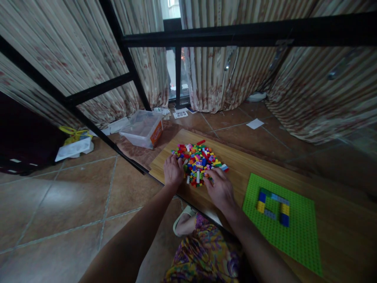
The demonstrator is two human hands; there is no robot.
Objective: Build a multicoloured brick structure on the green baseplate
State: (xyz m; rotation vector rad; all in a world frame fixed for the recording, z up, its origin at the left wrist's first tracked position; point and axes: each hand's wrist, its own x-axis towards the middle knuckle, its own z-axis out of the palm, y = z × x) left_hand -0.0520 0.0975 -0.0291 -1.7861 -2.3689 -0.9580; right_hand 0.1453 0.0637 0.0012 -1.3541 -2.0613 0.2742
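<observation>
Two bare hands work at a pile of small coloured bricks heaped near the far left corner of a low wooden table. Left hand lies palm down at the pile's left side, by the table's left edge, fingers loosely spread and tips touching the outer bricks; open, nothing seen gripped. Right hand sits at the pile's near right side, fingers curled down into the bricks; can't tell if it pinches one, tips are hidden by the back of the hand. Both forearms reach in from the near edge.

Pile is red, yellow, blue, green, white etc., single pieces too small to sort out. One red brick lies just beyond the pile, toward the far edge.

Green baseplate lies flat toward the table's near right side, well apart from the pile. On it stands a low rectangular ring of bricks, blue, yellow and grey, open in the middle.

Off the table, on the tiled floor: clear plastic tub w/ orange label near the table's far left corner, paper scraps by the striped curtains. Black metal frame bars cross overhead. Patterned cloth shows at the near edge betw. the arms.
</observation>
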